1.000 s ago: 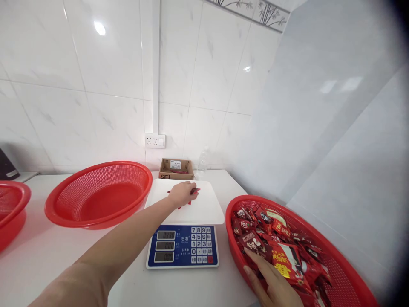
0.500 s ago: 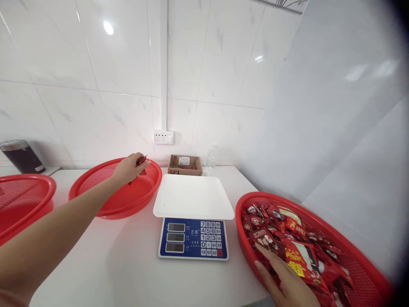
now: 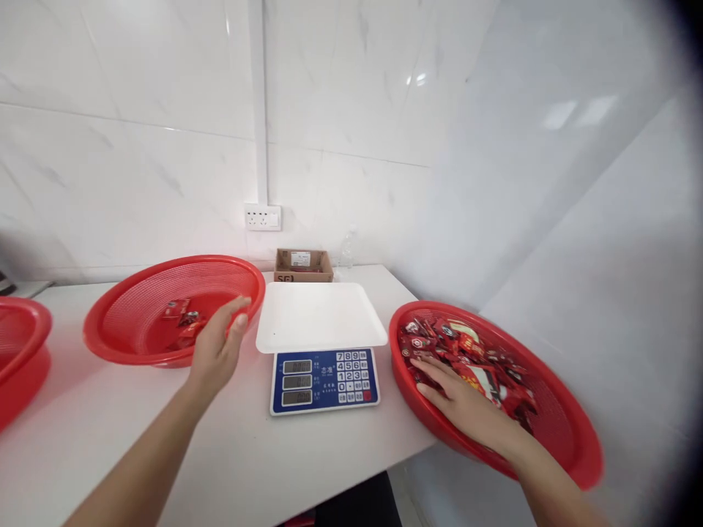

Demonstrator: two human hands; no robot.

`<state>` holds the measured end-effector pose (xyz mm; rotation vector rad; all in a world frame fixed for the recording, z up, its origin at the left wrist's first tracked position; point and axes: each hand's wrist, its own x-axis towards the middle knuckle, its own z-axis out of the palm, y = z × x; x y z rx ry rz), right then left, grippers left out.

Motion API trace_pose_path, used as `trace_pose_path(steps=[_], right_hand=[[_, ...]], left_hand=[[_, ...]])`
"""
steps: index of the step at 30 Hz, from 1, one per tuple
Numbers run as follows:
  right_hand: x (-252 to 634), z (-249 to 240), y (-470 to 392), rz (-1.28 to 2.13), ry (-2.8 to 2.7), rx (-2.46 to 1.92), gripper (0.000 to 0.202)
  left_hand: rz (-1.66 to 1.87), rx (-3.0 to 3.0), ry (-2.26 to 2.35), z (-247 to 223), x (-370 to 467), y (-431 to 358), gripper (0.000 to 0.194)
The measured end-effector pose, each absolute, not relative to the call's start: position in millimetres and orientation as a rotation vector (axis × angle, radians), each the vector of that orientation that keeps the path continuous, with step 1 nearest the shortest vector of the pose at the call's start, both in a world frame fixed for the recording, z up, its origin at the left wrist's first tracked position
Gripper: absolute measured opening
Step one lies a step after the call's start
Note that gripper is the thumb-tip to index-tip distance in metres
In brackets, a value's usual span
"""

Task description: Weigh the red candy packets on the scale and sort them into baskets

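Observation:
My left hand (image 3: 217, 351) is in front of the near right rim of a red mesh basket (image 3: 118, 322), its fingers apart and nothing in them. Inside that basket lie a few red snack packets (image 3: 190, 322). On the right, my right hand (image 3: 466, 402) rests over a second red basket (image 3: 582, 454), its fingers stretched out onto a heap of red snack packets (image 3: 464, 344). Between the two baskets stands a scale with a white tray (image 3: 321, 315) and a blue keypad panel (image 3: 324, 379).
A small cardboard box (image 3: 303, 265) and a clear plastic bottle (image 3: 347, 249) stand behind the scale by the wall. Another red basket (image 3: 25, 366) is cut off at the left edge. A wall socket (image 3: 263, 217) sits above the white table (image 3: 236, 454).
My left hand has let go of red packets into the left basket and drawn back toward me and the scale. My right hand stays at the right basket. The view has shifted.

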<state>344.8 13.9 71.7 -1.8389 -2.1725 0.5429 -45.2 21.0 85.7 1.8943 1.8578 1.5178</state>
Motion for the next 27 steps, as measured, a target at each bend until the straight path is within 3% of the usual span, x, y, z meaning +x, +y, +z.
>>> trace_pose_path(steps=[8,18,23,27], right_hand=[[335.4,78.1,23.0,0.524,-2.283,-1.975,0.057],[342.8,108.0,52.0,0.305,-1.836,-1.855,0.02],[304.8,108.6,92.2,0.478,-1.747,-1.553,0.022],[244.8,99.4,121.5,0.824,-1.654,-1.463,0.024]], left_hand=[[1.814,1.868,1.639,9.4,-14.7,7.0,0.026],[1.767,1.826,1.713,2.4,-24.0,8.4,0.027],[1.777,1.852,1.699,-0.4,-24.3,9.8,0.025],[1.801,1.874,1.702,-2.2,-26.3,12.7,0.024]])
